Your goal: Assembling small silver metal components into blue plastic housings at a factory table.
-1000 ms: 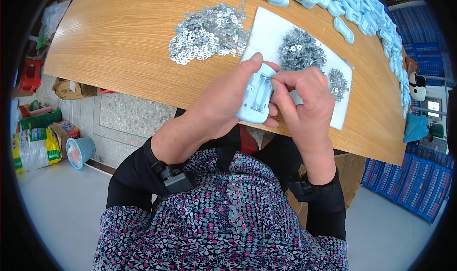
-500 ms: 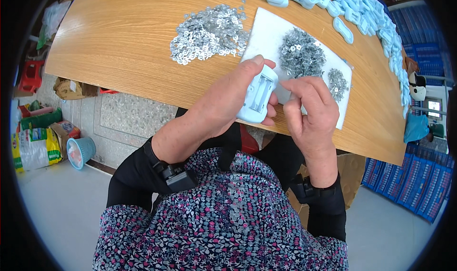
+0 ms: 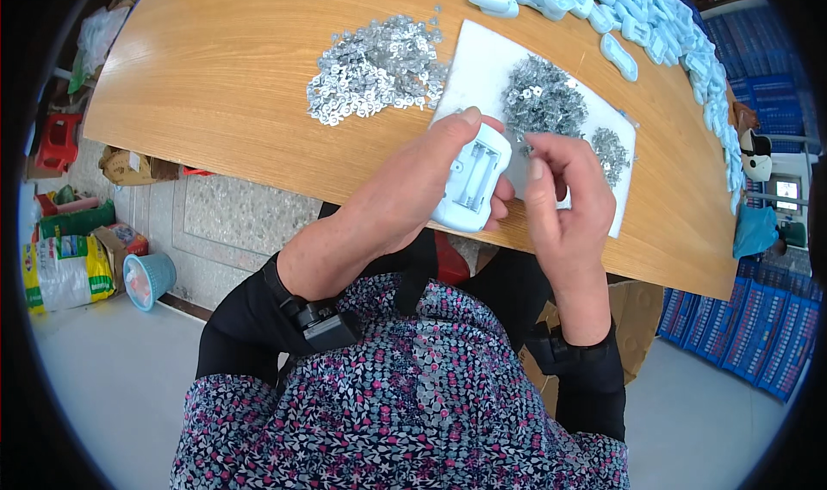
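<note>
My left hand (image 3: 422, 167) is closed round a light blue plastic battery housing (image 3: 472, 180), tilted in the palm. Its thumb lies along the top edge and its fingers wrap the right side. Two long slots with metal parts at their ends show in the housing. Just right of it, my right hand (image 3: 570, 180) hovers over the mat's near part, thumb and index fingertips apart, the other fingers curled. Close above its index finger lies a pile of small metal contacts (image 3: 543, 98) on a white foam mat (image 3: 469, 59).
A smaller heap of metal bits (image 3: 610, 152) sits on the mat's right side. Left of the mat, flat silver pieces (image 3: 370, 72) are spread on the wooden table (image 3: 207, 68). Many light blue housings (image 3: 618, 57) line its far right edge. A blue basket (image 3: 149, 279) stands on the floor.
My right hand has drawn slightly away from the housing, and its thumb and index finger have spread. The housing has tipped a little in my left hand and shifted slightly right.
</note>
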